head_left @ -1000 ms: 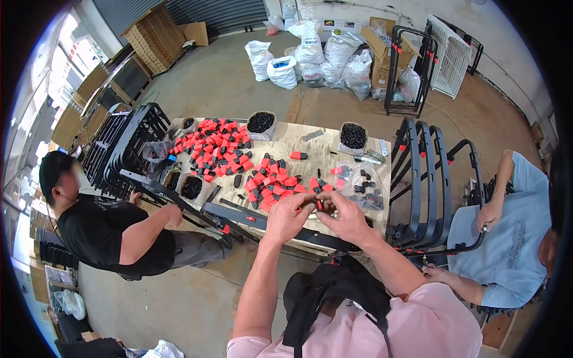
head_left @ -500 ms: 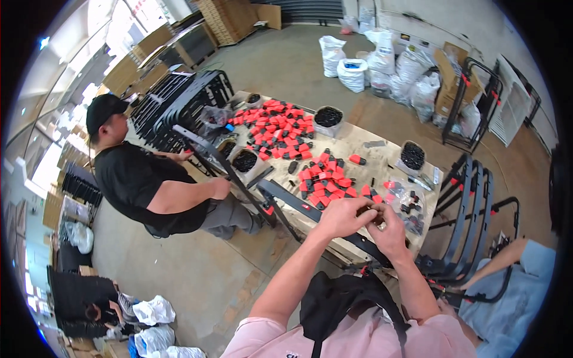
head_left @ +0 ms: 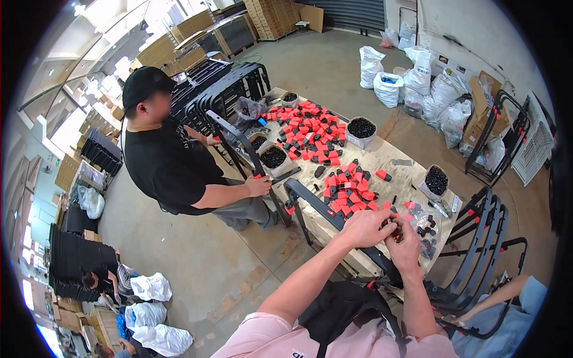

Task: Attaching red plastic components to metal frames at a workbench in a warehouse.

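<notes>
My left hand (head_left: 366, 229) and my right hand (head_left: 404, 244) meet over the near right part of the table. The fingertips of both are pinched together around something small and dark, mostly hidden by the fingers. Below them, a black metal tube frame (head_left: 317, 204) lies along the table's near edge. Just beyond my left hand is a pile of red-and-black plastic caps (head_left: 351, 186). Close to my right hand lies a clear plastic bag (head_left: 428, 246) with small black pieces on it.
A larger cap pile (head_left: 307, 126) and bins of small black parts (head_left: 436, 181) stand on the wooden table (head_left: 391, 149). To the left, a co-worker in black (head_left: 170, 161) grips another frame. Curved black frames (head_left: 477, 250) stand at right, near another person's blue clothing (head_left: 501, 325).
The view has shifted, so the table and my hands appear lower and farther right. My fingers stay pinched together. The co-worker's hand now rests on the upright frame.
</notes>
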